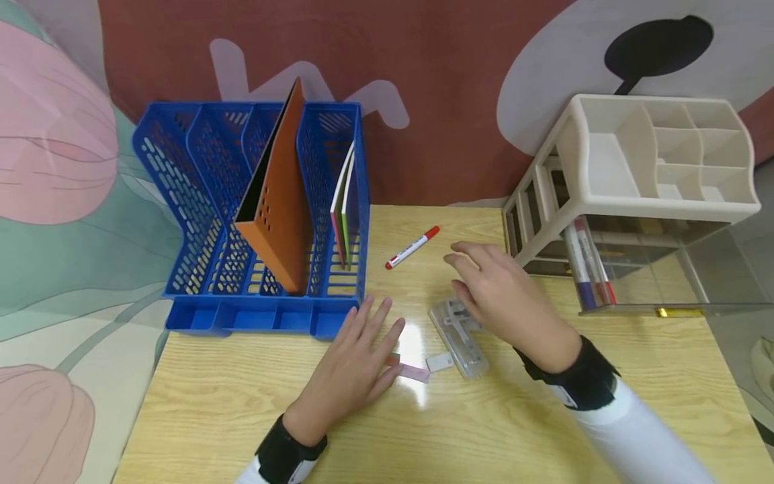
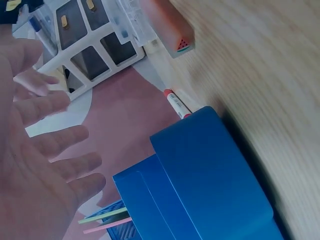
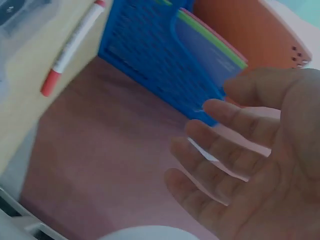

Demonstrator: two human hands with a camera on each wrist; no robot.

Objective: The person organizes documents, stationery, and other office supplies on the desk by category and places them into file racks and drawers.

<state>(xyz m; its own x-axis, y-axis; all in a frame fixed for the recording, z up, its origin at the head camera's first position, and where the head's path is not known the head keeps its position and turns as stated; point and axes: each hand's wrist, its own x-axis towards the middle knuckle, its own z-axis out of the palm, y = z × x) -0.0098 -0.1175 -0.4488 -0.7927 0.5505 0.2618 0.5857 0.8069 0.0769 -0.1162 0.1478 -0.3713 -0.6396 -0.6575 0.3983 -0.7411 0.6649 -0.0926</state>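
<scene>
— Presently, how does each grip stand?
— Left hand (image 1: pixel 351 363), lower centre of the frame: fingers spread, empty, near the pinkish strip (image 1: pixel 414 372). Right hand (image 1: pixel 508 302), right of centre: fingers loosely bent, empty, by the clear case (image 1: pixel 461 341); contact I cannot tell.
— Likely fault?
— I judge that a low sweep of that hand could shove the case against the white block (image 1: pixel 439 362).

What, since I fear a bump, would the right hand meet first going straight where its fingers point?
Probably the slim white red-ended marker; depth is unclear, so the right hand may pass above it.
</scene>
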